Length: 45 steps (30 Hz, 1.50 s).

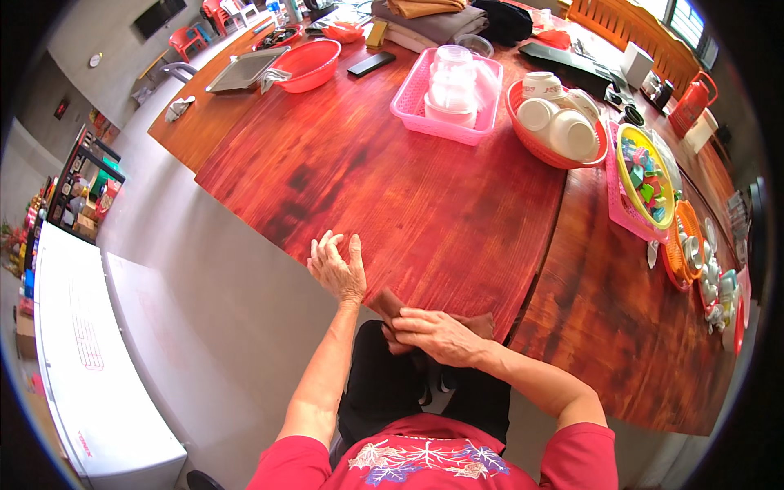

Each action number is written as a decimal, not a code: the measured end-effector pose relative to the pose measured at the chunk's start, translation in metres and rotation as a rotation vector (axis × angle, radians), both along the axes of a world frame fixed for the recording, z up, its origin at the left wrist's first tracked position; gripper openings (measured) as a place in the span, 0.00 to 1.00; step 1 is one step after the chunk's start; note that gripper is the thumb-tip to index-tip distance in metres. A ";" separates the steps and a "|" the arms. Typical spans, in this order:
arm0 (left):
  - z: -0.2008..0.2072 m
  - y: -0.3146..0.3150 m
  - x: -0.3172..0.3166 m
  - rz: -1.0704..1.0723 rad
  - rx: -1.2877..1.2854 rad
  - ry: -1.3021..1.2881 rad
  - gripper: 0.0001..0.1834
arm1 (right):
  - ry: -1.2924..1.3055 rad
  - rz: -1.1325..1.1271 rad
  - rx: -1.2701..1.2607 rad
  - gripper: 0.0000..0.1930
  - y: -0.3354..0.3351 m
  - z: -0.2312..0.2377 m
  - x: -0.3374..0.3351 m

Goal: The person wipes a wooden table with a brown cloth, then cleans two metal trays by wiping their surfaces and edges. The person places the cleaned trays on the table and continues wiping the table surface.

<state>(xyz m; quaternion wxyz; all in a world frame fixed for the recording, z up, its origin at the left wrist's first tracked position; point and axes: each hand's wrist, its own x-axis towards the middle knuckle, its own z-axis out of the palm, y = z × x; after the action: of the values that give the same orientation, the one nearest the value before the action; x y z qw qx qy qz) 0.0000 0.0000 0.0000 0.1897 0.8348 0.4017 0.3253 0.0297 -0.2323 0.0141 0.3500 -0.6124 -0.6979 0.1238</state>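
My right hand (441, 336) is closed on a brown cloth (385, 305) at the near edge of the reddish wooden table (392, 212). Part of the cloth sticks out past the fingertips, and another part shows behind the hand. Just to the left, my left hand (336, 268) is raised by the table's left corner with its fingers apart and nothing in it. I cannot tell whether it touches the wood.
Toward the far side stand a red basin (306, 67), a pink basket (449, 129) of clear plastic containers and a red basket (563, 155) of white bowls. A yellow basket (668, 175) of colourful pieces lies at right. A white freezer (98, 367) stands at left.
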 end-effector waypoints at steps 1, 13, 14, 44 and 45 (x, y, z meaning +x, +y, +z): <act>0.001 0.008 0.001 0.011 0.066 0.010 0.20 | 0.045 0.031 0.010 0.17 -0.006 0.002 -0.004; 0.001 -0.011 0.003 0.015 0.114 0.133 0.21 | -0.098 -0.808 -0.059 0.26 -0.032 0.036 0.038; 0.000 -0.011 0.002 0.014 0.113 0.142 0.21 | -0.178 -0.769 -0.116 0.26 -0.032 0.030 0.033; 0.042 -0.035 -0.015 -0.394 -0.164 -0.289 0.19 | 0.971 -0.751 0.100 0.15 0.043 0.034 0.048; 0.044 -0.048 -0.017 -0.438 -0.500 -0.340 0.19 | 1.076 -0.700 0.126 0.15 0.041 0.039 0.045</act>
<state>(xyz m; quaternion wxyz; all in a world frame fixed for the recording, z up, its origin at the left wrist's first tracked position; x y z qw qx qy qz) -0.0171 -0.0477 0.0444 0.5169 0.7628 0.2435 0.3029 0.0744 -0.1910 0.0535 0.7061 -0.6344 -0.1898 0.2509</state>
